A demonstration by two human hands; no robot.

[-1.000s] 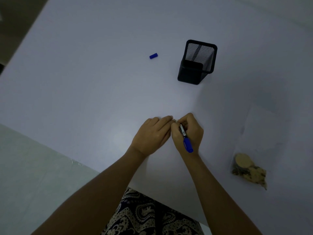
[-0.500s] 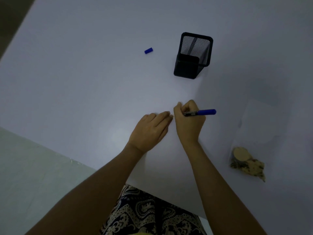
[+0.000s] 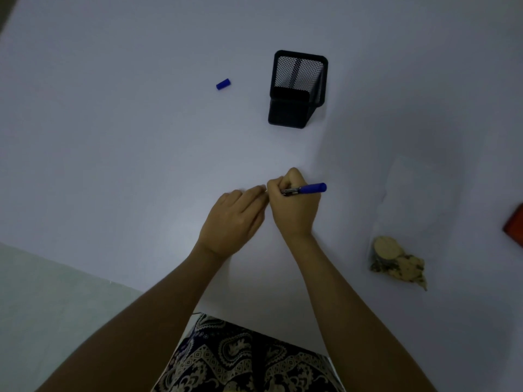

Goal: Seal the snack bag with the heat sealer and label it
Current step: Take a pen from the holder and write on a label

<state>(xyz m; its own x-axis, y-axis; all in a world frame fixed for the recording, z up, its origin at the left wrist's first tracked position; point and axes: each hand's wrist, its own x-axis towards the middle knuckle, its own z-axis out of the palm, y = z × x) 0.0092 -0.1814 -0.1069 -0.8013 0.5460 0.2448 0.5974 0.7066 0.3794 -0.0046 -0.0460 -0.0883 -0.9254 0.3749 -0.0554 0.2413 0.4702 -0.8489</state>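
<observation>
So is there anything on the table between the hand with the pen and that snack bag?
Nothing visible does. The right hand grips the blue pen, and only bare table lies between it and the snack bag off to its right. The mesh pen holder stands farther back.

Likely an office desk: a white table (image 3: 113, 165) with a mesh pen holder (image 3: 297, 89).

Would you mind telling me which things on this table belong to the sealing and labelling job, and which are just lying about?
Part of the job:
- snack bag, clear, snacks at its near end
- blue pen, held in the right hand
- left hand, resting beside it
- blue pen cap, off the pen

Lying about:
- black mesh pen holder
- red object at the right edge, unidentifiable
</observation>
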